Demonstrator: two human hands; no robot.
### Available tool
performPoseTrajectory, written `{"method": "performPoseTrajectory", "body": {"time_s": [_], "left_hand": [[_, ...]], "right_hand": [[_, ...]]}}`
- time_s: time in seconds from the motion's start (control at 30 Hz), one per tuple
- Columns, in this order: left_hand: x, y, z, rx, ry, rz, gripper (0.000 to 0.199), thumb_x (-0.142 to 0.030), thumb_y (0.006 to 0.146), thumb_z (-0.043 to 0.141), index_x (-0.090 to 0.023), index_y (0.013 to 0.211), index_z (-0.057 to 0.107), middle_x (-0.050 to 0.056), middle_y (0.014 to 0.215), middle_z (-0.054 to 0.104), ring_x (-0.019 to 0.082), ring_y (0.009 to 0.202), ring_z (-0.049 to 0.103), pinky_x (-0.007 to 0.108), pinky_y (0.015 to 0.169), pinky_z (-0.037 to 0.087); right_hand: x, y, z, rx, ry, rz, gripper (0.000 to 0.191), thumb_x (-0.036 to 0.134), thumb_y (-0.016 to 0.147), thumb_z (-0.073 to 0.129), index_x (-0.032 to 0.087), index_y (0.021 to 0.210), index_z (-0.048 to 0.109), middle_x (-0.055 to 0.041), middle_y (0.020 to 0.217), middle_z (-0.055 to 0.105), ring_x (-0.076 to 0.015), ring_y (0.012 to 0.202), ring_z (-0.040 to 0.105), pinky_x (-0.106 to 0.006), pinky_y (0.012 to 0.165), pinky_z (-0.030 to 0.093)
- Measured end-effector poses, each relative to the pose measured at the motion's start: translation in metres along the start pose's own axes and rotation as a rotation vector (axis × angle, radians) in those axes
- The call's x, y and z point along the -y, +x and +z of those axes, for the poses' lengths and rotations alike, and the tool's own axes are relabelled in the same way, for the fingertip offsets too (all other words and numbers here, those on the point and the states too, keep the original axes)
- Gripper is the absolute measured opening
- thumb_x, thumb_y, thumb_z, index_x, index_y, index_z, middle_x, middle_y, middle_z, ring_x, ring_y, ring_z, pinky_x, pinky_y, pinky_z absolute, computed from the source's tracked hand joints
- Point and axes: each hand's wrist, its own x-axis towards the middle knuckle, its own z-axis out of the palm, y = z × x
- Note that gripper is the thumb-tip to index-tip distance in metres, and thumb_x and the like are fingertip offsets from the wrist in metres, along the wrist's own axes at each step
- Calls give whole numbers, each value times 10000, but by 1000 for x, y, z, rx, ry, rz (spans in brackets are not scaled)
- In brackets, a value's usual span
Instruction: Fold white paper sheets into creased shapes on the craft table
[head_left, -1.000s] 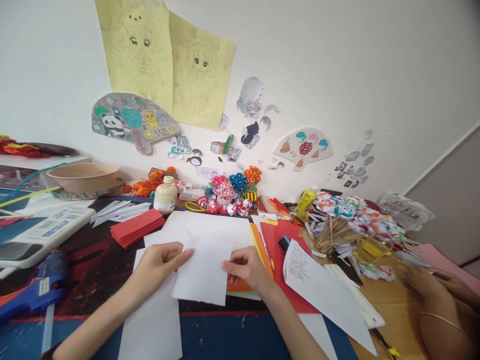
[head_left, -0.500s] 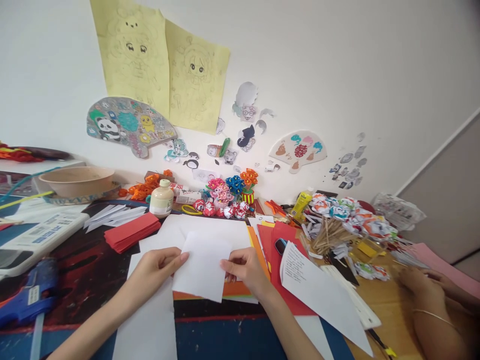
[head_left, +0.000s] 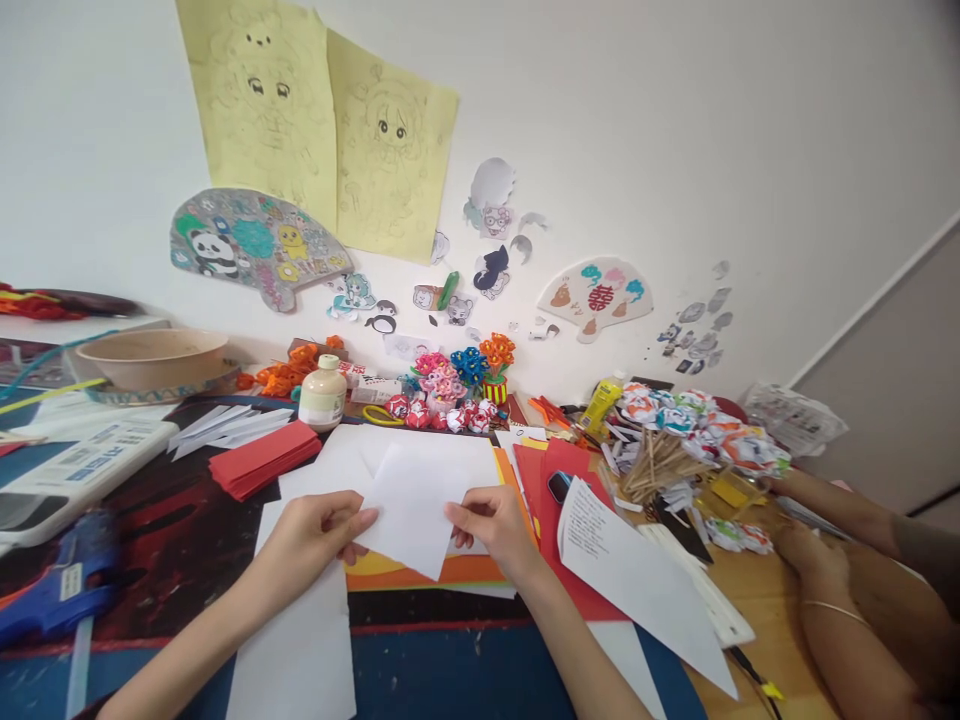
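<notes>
A small white sheet of paper (head_left: pixel 409 515) is held up between my two hands, tilted so one corner points down. My left hand (head_left: pixel 328 530) pinches its left edge between thumb and fingers. On the opposite edge, my right hand (head_left: pixel 489 525) grips it the same way. Beneath it lie larger white sheets (head_left: pixel 450 455) and orange and yellow paper (head_left: pixel 472 570). A long white sheet (head_left: pixel 300 640) runs under my left forearm. Left of my left hand sits a stack of red paper strips (head_left: pixel 262 460).
A blue glue gun (head_left: pixel 67 580), a white device (head_left: pixel 82 470) and a glue bottle (head_left: pixel 322 393) stand left. Paper flowers (head_left: pixel 442 380) line the wall. Right are red sheets (head_left: pixel 555 470), a handwritten page (head_left: pixel 637 580), sticks (head_left: pixel 660 470) and another person's hands (head_left: pixel 814 560).
The white paper has risen slightly and turned in my hands. At the right, the other person's arm has reached farther in across the table.
</notes>
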Motion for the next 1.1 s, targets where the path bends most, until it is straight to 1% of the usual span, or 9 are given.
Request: {"method": "performPoseTrajectory", "body": {"time_s": [0.1,0.23,0.43,0.5,0.57,0.63,0.77,0.9,1.1], "left_hand": [[0,1,1,-43,-14,-22,419,-536,823,488,-190,586,477,-35,498,512,149,519,568,206,547,409],[-3,2,1,-14,-18,-35,413,-541,840,452,-190,650,558,-14,534,607,152,529,574,212,556,420],[-4,2,-3,-73,101,-1,424,-510,854,425,-200,596,557,-27,484,583,143,497,530,209,566,406],[-3,3,-5,-99,187,28,395,-506,850,439,-207,657,610,-13,590,645,162,592,576,211,612,415],[-2,3,-6,-147,218,53,346,-514,838,467,-224,820,653,-5,749,690,183,716,605,211,649,422],[1,4,-6,-184,184,65,355,-527,830,486,-226,938,639,-4,810,682,185,756,596,207,641,417],[6,5,-2,-200,72,20,392,-558,822,498,-188,867,618,-28,609,577,145,604,519,195,530,353],[6,6,4,-126,-141,-57,408,-567,772,569,-184,904,612,-4,705,634,165,659,568,198,545,399],[5,6,6,-202,-187,-123,461,-610,721,596,-152,774,618,-6,608,575,126,531,491,184,447,325]], "right_hand": [[-1,1,0,11,2,1,404,492,698,709,122,557,634,-37,502,605,-116,429,541,-221,438,407],[-2,1,2,-14,8,-27,416,499,705,700,126,539,618,-31,482,595,-110,422,524,-221,441,405],[-3,3,2,-51,15,-11,435,530,680,703,134,527,608,-29,476,596,-108,419,521,-219,437,409],[-3,4,2,-56,19,-8,421,510,679,714,131,526,609,-30,478,601,-106,416,520,-220,440,412],[-4,4,4,-33,44,7,405,488,677,726,126,533,614,-33,483,607,-109,421,532,-222,448,423],[-6,4,8,17,81,35,391,474,673,737,117,558,628,-38,497,615,-117,434,554,-224,458,438],[-11,2,15,90,126,79,397,490,667,738,109,609,643,-40,546,631,-125,457,581,-221,456,451],[-9,0,15,122,122,96,411,510,665,734,111,632,641,-23,540,618,-117,454,569,-222,458,454],[-4,-2,13,268,111,134,409,504,671,732,103,664,651,-42,593,644,-116,470,568,-236,484,468]]}}
